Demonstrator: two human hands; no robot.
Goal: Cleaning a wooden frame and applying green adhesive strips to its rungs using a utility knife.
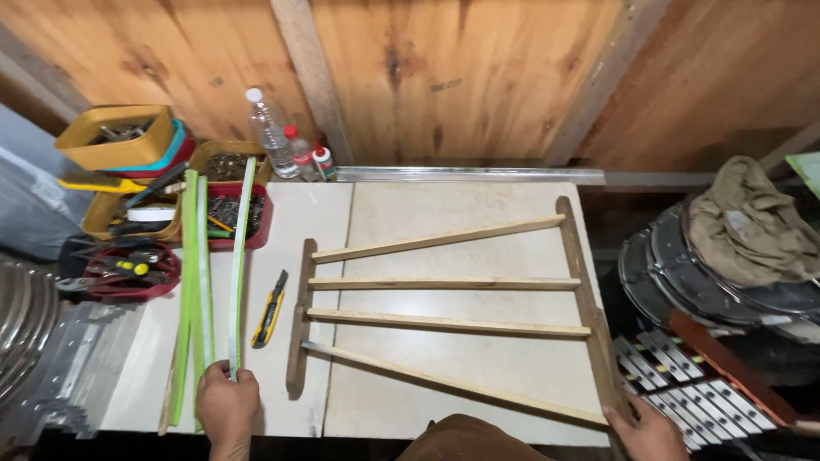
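My left hand [226,403] sat at the near edge of the tabletop [444,230], its grip closed around the near end of a white strip [240,256] that ran straight away from me, its long axis pointing toward the back wall and its far end reaching the trays. Just left of it lay two green strips [195,282], parallel to the white one and touching or nearly touching it. A yellow utility knife [270,308] lay just right of the white strip, well clear of my fingers. My right hand [651,431] rested on the near end of the right rail of a wooden frame [444,316], four slats fanned between two rails; I could not tell how firmly that grip was pressed, only that the fingers lay on the wood. The left hand was plainly the nearer one to the strips. At the back left, a yellow tub [120,137] held small metal pieces, a red tray [248,224] held screws or nails, and a red bowl [128,273] held pliers. Two clear bottles [273,132] stood against the wall.
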